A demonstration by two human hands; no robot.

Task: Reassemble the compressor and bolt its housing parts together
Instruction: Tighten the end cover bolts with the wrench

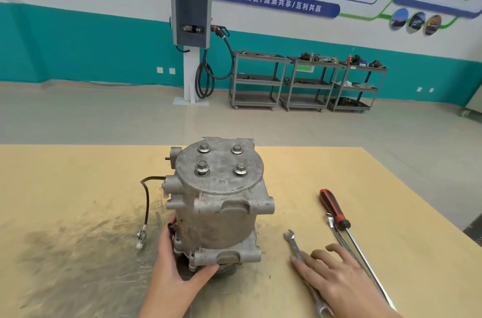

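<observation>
A grey metal compressor (219, 203) stands upright in the middle of the tan table (65, 187). Several bolts (202, 168) stick up from its round top cover. A black wire with a white connector (141, 238) hangs off its left side. My left hand (177, 265) grips the compressor's lower left edge, thumb across the front near the base. My right hand (336, 276) lies flat with spread fingers over a combination wrench (296, 246) to the right of the compressor. The wrench's open end shows beyond my fingertips.
A red and black screwdriver (335, 209) and another long wrench (339, 235) lie to the right, close to the table's right edge. An oily stain darkens the table on the left. Beyond the table are a floor, a charging post (191, 17) and metal carts (257, 80).
</observation>
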